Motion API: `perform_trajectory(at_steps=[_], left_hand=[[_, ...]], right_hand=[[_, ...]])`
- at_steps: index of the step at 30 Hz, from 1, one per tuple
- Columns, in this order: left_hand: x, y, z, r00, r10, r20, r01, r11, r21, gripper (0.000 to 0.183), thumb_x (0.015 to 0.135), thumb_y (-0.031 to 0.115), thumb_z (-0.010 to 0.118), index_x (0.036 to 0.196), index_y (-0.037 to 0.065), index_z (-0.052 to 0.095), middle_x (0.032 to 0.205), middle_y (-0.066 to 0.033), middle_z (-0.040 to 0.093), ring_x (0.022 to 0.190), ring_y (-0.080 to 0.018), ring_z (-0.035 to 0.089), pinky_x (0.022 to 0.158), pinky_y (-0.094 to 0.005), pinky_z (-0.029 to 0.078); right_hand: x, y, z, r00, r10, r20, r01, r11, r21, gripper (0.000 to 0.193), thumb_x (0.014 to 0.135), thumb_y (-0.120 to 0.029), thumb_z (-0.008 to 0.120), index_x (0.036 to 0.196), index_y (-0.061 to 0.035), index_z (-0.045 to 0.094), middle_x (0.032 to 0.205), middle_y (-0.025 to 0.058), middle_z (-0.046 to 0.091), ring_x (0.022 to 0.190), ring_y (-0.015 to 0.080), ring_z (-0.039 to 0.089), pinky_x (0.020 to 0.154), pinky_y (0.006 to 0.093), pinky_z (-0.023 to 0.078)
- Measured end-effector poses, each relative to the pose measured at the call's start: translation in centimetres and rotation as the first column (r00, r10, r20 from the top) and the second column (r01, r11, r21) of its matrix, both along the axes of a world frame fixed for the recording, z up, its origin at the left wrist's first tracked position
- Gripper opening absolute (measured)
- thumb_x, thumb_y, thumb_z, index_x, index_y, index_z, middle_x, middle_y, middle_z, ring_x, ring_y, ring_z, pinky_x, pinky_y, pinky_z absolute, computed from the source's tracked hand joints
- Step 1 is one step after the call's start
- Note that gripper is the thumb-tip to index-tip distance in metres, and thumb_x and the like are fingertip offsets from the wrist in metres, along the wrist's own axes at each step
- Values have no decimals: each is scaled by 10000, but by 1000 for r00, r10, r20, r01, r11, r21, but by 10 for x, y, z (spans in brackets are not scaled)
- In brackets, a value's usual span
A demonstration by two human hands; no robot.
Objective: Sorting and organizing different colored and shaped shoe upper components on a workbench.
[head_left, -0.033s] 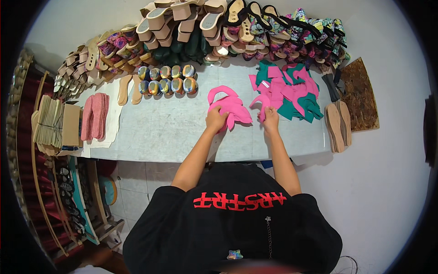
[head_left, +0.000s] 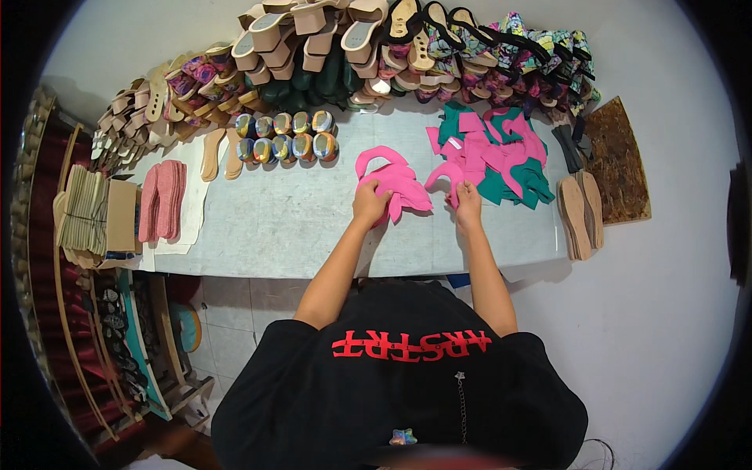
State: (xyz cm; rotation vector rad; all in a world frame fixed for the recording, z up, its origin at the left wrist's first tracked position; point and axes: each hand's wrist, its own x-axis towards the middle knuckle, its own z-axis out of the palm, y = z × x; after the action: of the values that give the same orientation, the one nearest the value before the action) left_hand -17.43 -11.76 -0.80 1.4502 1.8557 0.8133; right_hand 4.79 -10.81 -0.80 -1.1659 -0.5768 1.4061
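Left hand [head_left: 370,204] grips stacked pink curved fabric cut-outs [head_left: 394,184]; right hand [head_left: 468,205] pinches another pink piece [head_left: 448,174]. Likely light, floppy; best pinched at edges.

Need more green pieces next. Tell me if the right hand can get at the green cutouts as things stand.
Probably yes: the right hand rests at the mixed pile's edge, and the green cutouts lie exposed just beyond, nothing between.

A: Where does the camera sit?
B: On the person's head, facing steeply down over the chest to the table [head_left: 298,227] ahead.
A: How close?
B: Near enough that both forearms rise from the lower middle; the fisheye bends the table's edges and blackens the corners.
A: A second view?
B: Only this one, so nothing is shared.
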Motion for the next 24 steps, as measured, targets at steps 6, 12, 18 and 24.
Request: perform_trajectory(at_steps=[6, 12, 18, 24], left_hand=[[-11, 5, 0, 977, -29, 213, 10, 996, 90, 199, 720, 159, 657, 822, -5, 612, 776, -132, 625, 710, -233, 599, 647, -310, 458], [-4, 4, 15, 940, -43, 337, -18, 984, 177, 123, 733, 86, 636, 808, -8, 610, 740, -96, 623, 667, -149, 583, 629, -265, 455], [13, -7, 13, 764, -181, 619, 157, 983, 94, 94, 754, 25, 615, 828, -7, 567, 792, -52, 608, 718, -102, 565, 633, -227, 454], [19, -9, -19, 604, -261, 753, 175, 965, 193, 132, 813, 92, 576, 905, -4, 563, 1015, -123, 569, 948, -140, 526, 813, -266, 429]], right_hand=[[33, -16, 43, 759, 649, -61, -648, 761, 35, 140, 843, -176, 543, 904, -51, 525, 696, 15, 527, 644, 104, 506, 589, 233, 418], [23, -20, 9, 245, 429, 870, -513, 818, -259, 243, 741, -115, 615, 965, -36, 568, 806, 90, 547, 732, 212, 529, 672, 316, 438], [-45, 2, 35, 287, 45, 957, -588, 797, 139, 304, 668, -89, 629, 966, -62, 573, 910, 123, 525, 896, 310, 499, 774, 385, 421], [-43, 22, 12, 387, 186, 903, -723, 669, 172, 193, 676, 19, 560, 867, -5, 550, 902, 119, 527, 800, 253, 546, 715, 307, 451]])
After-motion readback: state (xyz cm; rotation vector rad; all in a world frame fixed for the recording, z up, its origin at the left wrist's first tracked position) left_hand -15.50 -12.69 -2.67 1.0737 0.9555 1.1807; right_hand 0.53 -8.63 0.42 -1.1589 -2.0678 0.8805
